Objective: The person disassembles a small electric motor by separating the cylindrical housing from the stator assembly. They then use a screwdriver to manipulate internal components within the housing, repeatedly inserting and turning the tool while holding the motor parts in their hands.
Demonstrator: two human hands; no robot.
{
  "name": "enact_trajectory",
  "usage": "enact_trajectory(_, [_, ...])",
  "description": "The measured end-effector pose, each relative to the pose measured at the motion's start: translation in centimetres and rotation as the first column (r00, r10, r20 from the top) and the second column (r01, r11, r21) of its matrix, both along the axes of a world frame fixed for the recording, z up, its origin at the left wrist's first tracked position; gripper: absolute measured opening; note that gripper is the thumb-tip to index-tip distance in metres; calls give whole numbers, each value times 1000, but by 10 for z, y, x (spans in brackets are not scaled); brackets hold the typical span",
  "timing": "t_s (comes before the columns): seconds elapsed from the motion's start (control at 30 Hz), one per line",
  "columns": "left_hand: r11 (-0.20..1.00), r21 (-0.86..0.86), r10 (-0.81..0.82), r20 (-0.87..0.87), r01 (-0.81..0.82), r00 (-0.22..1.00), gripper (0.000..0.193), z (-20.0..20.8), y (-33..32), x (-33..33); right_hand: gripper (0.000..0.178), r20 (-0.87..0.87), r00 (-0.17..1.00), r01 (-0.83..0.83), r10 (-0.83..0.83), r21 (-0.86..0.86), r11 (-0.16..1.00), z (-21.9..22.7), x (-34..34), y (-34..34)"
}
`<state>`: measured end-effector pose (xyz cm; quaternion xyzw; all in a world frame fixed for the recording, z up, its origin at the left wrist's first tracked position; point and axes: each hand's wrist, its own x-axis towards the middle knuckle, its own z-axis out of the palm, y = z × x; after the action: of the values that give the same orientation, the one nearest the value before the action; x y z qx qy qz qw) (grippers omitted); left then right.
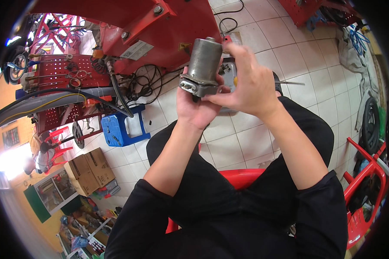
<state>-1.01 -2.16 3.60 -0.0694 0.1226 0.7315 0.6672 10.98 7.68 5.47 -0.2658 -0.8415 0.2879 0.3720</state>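
Metal cylinder: grey, part-scuffed casing (205,58) held up in front of the person, above the knees; near upright, top leaning slightly right, small boss uppermost.
End piece: holed metal block (196,88) at the cylinder's lower end, just over the left palm.
Left fingers: the left hand (193,111) is palm up under the end piece, fingers curled partway round the casing; skin shows at both flanks, the rest hidden behind metal. It bears the part.
Right fingers: the right hand (258,86) makes a wide C, thumb and forefinger well apart, open side toward the casing. Forefinger blurred near the upper right flank; thumb tip by the end piece's lower right edge. Cannot tell whether either touches; no grip seen.
Behind the hands: grey tray (227,111) on the floor, mostly masked by the right hand.
Left edge: blue stool (116,128), with black cables (149,86) on the floor beyond it.
Far edge: large red machine (164,39), its body rising beyond the cylinder.
Right side: white tiled floor (315,69) running out to a black wheel (370,121) near the rim.
Near side: black-clad knees spread either side, red seat (242,176) between.
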Motion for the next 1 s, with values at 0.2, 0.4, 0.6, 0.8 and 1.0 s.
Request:
enact_trajectory(0.2, [991, -25, -131, 91, 134, 987, 59, -1, -5, 9, 100, -45, 980, -192, 192, 1, 981, -2, 6, 17])
enact_trajectory(0.4, [998, 20, 63, -544, -63, 837, 66, 13, 7, 9, 95, -14, 991, -137, 136, -73, 988, 10, 13, 18])
enact_trajectory(0.6, [978, 175, 202, -923, -109, 329, 78, 21, -1, 5, 90, -149, 980, -143, 135, -45, 989, 17, 12, 12])
enact_trajectory(0.8, [886, 453, 462, -881, -102, 102, 71, 17, -6, -5, 91, -171, 963, -226, 210, -80, 971, 40, 17, 5])
enact_trajectory(1.0, [769, 634, 636, -772, -84, 2, 78, 17, -8, -6, 93, -255, 919, -330, 302, -75, 941, 45, 19, -6])
